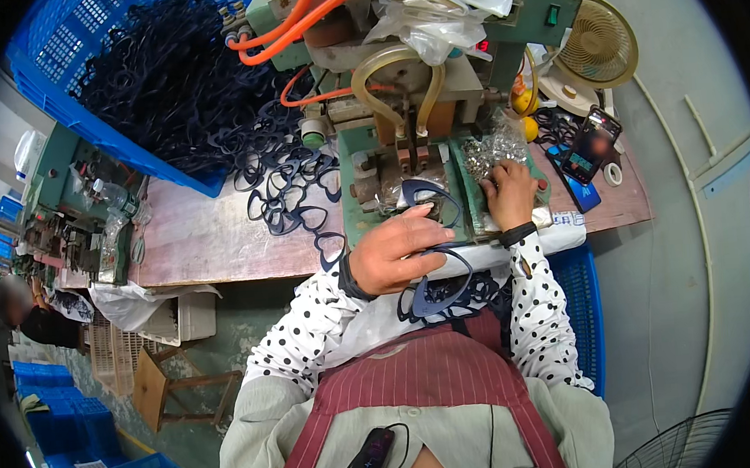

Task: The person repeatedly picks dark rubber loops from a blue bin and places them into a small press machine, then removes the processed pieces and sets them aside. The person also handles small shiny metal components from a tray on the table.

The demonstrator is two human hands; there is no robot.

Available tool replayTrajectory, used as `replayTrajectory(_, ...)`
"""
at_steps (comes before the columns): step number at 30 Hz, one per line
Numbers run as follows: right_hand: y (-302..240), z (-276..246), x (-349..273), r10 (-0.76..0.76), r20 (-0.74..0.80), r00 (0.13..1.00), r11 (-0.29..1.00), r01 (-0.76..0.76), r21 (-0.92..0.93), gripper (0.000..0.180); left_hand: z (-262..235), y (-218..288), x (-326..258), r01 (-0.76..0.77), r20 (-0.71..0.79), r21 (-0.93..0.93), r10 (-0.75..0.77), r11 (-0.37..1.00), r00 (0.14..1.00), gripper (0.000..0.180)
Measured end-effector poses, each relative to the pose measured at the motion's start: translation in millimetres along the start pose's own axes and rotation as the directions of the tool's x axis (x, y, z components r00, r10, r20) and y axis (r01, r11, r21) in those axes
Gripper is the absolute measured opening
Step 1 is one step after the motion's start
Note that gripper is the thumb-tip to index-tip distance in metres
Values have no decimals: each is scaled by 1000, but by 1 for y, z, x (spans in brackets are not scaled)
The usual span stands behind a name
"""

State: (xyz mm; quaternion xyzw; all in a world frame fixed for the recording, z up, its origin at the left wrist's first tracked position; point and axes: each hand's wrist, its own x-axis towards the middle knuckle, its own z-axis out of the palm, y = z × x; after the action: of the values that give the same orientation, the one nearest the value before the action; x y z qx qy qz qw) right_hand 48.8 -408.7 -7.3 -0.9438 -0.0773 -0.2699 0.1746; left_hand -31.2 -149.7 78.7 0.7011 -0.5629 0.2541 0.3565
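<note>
My left hand (398,251) is in front of the green press machine (363,217), its thumb and fingers closed on a dark blue flat loop (447,201). That loop stands up close under the press head, its far part over the machine's work spot. Another dark blue loop hangs below the same hand, above more loops on my lap (484,296). My right hand (511,191) reaches into a tray of small shiny metal pieces (489,149) to the right of the press, fingers bent down among them. What its fingertips pinch is hidden.
Loose dark blue loops (289,188) lie on the table left of the press. Behind them a blue crate (61,99) overflows with more. On the right are phones (592,145) and a small fan (596,40). Orange hoses (291,22) run above; a wooden stool (153,389) stands lower left.
</note>
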Motion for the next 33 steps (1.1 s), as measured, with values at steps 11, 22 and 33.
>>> replayTrajectory(11, 13, -1, -6, 104, -267, 958, 993, -84, 85, 12, 9, 2, 0, 72, -57, -53, -75, 996, 996, 29)
replayTrajectory(22, 4, -5, -2, 246, -216, 945, 954, -197, 225, 10, 12, 12, 4, 163, -63, 27, -161, 986, 985, 31)
replayTrajectory(33, 7, 0, -4, 317, -290, 903, 937, -252, 240, 5, 73, 32, -62, 653, -292, -407, -768, 639, 570, 42)
